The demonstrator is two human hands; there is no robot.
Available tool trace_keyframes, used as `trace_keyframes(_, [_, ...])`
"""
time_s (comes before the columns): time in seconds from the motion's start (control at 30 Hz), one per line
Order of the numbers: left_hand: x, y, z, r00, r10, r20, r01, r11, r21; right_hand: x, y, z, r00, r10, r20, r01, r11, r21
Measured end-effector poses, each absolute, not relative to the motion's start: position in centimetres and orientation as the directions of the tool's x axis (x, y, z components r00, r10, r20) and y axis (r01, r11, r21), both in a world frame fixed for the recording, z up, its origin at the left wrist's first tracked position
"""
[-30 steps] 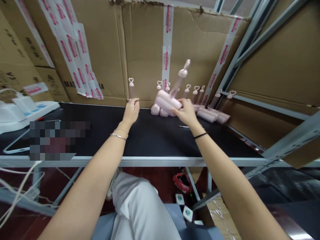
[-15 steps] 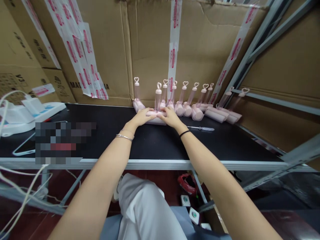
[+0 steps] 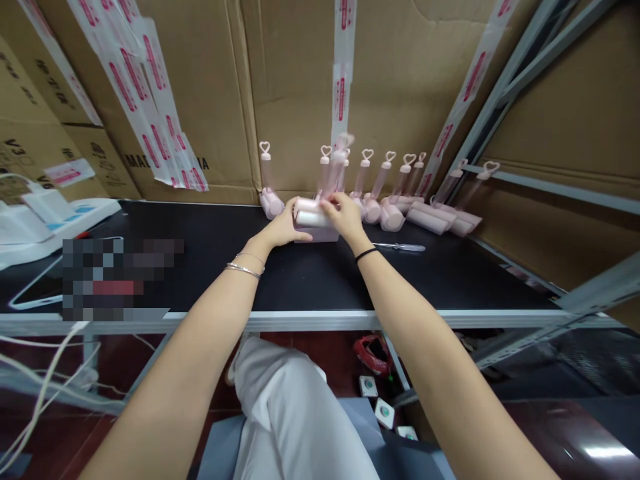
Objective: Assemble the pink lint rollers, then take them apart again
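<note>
Both my hands meet on one pink lint roller [image 3: 309,215] at the back middle of the black table [image 3: 300,280]. My left hand [image 3: 283,227] cups its left end from below. My right hand [image 3: 344,213] pinches the right end near the blurred handle, which points up. A pink base piece [image 3: 315,235] lies under the roller on the table. Behind them a row of pink rollers with heart-topped handles [image 3: 380,193] stands against the cardboard wall, and a single one [image 3: 267,193] stands to the left.
A clear-handled screwdriver [image 3: 400,247] lies right of my hands. Cardboard boxes [image 3: 300,87] wall the back. A white device [image 3: 45,220] and a tablet sit at the left. A metal shelf frame [image 3: 500,100] rises on the right. My knee shows below the table edge.
My right hand brought a roller down from the row to the table middle, my left hand left the single roller and joined it. Now the roller is lifted slightly between both hands.
</note>
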State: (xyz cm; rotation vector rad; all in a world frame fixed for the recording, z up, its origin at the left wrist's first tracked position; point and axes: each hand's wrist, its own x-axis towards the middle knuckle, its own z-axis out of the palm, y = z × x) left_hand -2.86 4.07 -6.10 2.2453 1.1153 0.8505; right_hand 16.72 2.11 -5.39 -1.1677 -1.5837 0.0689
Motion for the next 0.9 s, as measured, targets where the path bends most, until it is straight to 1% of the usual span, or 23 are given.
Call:
trace_keyframes(0.07, [-3.0,3.8,-5.7,0.439,0.85,0.292,0.592,-0.518,0.618,17.4,2.7,-4.9,0.313,0.61,0.728,0.449,0.581,-0.679])
trace_keyframes(0.1, [-3.2,3.6,-5.5,0.396,0.868,0.3,0.663,-0.496,0.561,17.7,3.0,-4.7,0.411,0.588,0.696,0.333,0.614,-0.715])
trace_keyframes(0.13, [-3.3,3.4,-5.3,0.339,0.879,0.335,0.742,-0.468,0.479,18.0,3.3,-4.7,0.488,0.589,0.644,0.206,0.639,-0.741])
trace_keyframes(0.2, [-3.5,3.1,-5.1,0.251,0.858,0.448,0.868,-0.405,0.289,18.3,3.9,-4.8,0.56,0.645,0.52,-0.05,0.653,-0.756])
trace_keyframes(0.27, [-3.4,2.9,-5.3,0.276,0.815,0.509,0.915,-0.385,0.12,18.3,4.1,-5.0,0.567,0.718,0.403,-0.253,0.618,-0.744])
trace_keyframes(0.3, [-3.2,2.8,-5.5,0.322,0.799,0.509,0.914,-0.402,0.054,18.2,4.1,-5.1,0.566,0.742,0.358,-0.317,0.597,-0.737])
trace_keyframes(0.37, [-2.6,2.6,-6.0,0.417,0.767,0.488,0.887,-0.46,-0.034,18.1,3.9,-5.3,0.559,0.767,0.314,-0.374,0.572,-0.731])
trace_keyframes(0.43, [-1.7,2.3,-6.3,0.447,0.741,0.501,0.867,-0.496,-0.041,18.1,3.5,-5.3,0.517,0.787,0.338,-0.367,0.56,-0.743])
trace_keyframes(0.47, [-1.3,2.2,-6.4,0.443,0.729,0.522,0.858,-0.514,-0.009,18.1,3.3,-5.2,0.478,0.801,0.36,-0.356,0.551,-0.755])
trace_keyframes(0.5, [-0.9,2.1,-6.3,0.435,0.718,0.543,0.838,-0.543,0.046,18.1,3.0,-5.2,0.432,0.82,0.377,-0.35,0.537,-0.768])
trace_keyframes(0.53, [-0.5,2.0,-6.2,0.427,0.709,0.561,0.8,-0.586,0.13,18.0,2.8,-5.1,0.381,0.841,0.385,-0.353,0.517,-0.78])
trace_keyframes(0.57, [-0.3,1.9,-5.9,0.415,0.709,0.57,0.735,-0.631,0.249,17.8,2.5,-5.0,0.336,0.859,0.386,-0.368,0.497,-0.786])
trace_keyframes(0.6, [0.0,1.8,-5.6,0.398,0.725,0.563,0.638,-0.659,0.399,17.6,2.3,-4.9,0.296,0.875,0.384,-0.393,0.478,-0.786])
trace_keyframes(0.63, [0.2,1.7,-5.3,0.377,0.755,0.536,0.512,-0.652,0.559,17.3,2.0,-4.8,0.265,0.885,0.383,-0.426,0.463,-0.777])
trace_keyframes(0.67, [0.4,1.5,-4.9,0.351,0.794,0.496,0.373,-0.605,0.704,17.0,1.7,-4.7,0.241,0.89,0.387,-0.458,0.456,-0.763])
trace_keyframes(0.7, [0.6,1.3,-4.6,0.327,0.833,0.447,0.238,-0.53,0.814,16.7,1.3,-4.6,0.22,0.89,0.398,-0.481,0.454,-0.75])
trace_keyframes(0.73, [0.8,1.1,-4.3,0.31,0.863,0.4,0.121,-0.453,0.883,16.4,1.0,-4.5,0.2,0.888,0.414,-0.492,0.456,-0.742])
trace_keyframes(0.8, [1.2,0.6,-4.0,0.312,0.889,0.336,-0.038,-0.341,0.939,15.9,0.4,-4.2,0.15,0.883,0.444,-0.479,0.458,-0.749])
trace_keyframes(0.9, [1.7,0.2,-4.1,0.354,0.889,0.29,-0.136,-0.258,0.957,15.4,-0.1,-4.1,0.052,0.888,0.457,-0.384,0.44,-0.812])
